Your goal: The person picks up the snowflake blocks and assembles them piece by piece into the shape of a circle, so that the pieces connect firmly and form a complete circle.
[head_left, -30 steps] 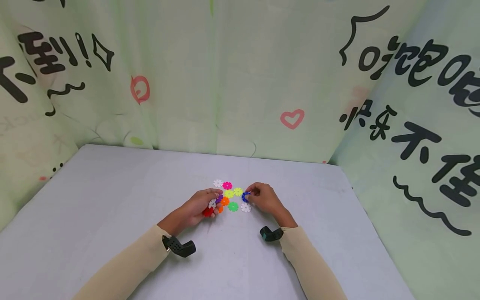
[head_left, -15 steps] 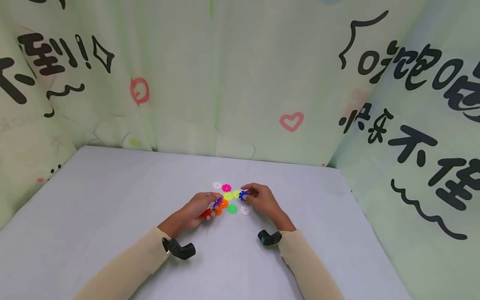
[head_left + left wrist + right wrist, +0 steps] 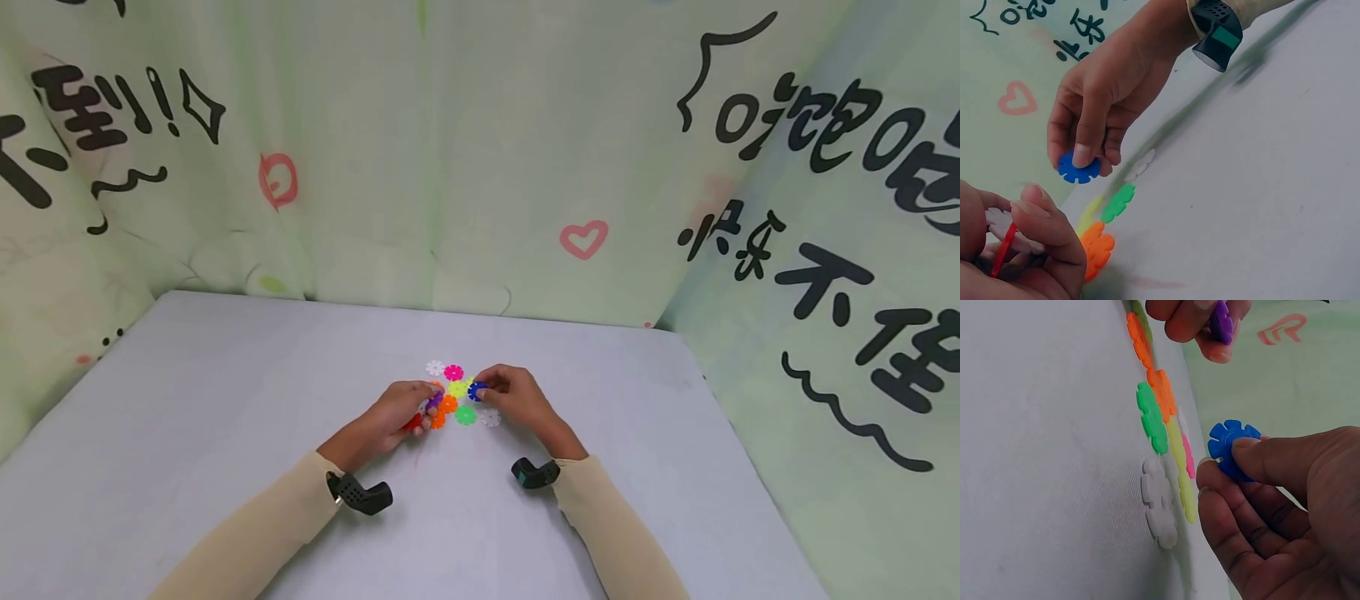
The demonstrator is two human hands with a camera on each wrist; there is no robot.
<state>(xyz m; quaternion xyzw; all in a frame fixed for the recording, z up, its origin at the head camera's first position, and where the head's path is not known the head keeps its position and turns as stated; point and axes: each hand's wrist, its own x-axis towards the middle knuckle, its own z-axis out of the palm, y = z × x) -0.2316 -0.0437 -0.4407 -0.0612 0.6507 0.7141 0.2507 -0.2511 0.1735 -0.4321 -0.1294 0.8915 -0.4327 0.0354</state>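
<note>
My right hand [image 3: 519, 398] pinches a blue notched snowflake disc [image 3: 1221, 444] between thumb and fingertips, held up over the loose discs. In the left wrist view the flat face of the blue disc shows under the thumb. To its left, my left hand [image 3: 392, 414] grips a small cluster of the same kind of discs. A red disc [image 3: 1004, 249] stands edge-on against a white disc [image 3: 1000, 219] in that cluster. At the fingertips of the left hand a purple disc [image 3: 1222, 324] sticks out. A gap separates the blue disc from the cluster.
Loose discs lie on the white table [image 3: 262, 375] between and beyond the hands: green [image 3: 466, 415], orange [image 3: 1161, 394], yellow [image 3: 457, 389], pink [image 3: 453, 372] and white [image 3: 1159, 503]. Another white disc [image 3: 435, 367] lies farther back. A printed curtain [image 3: 360, 167] stands behind the table.
The right hand has moved left with the blue disc, from above the right-hand white disc to beside the yellow ones. The left hand has turned its cluster slightly and stayed nearly in place.
</note>
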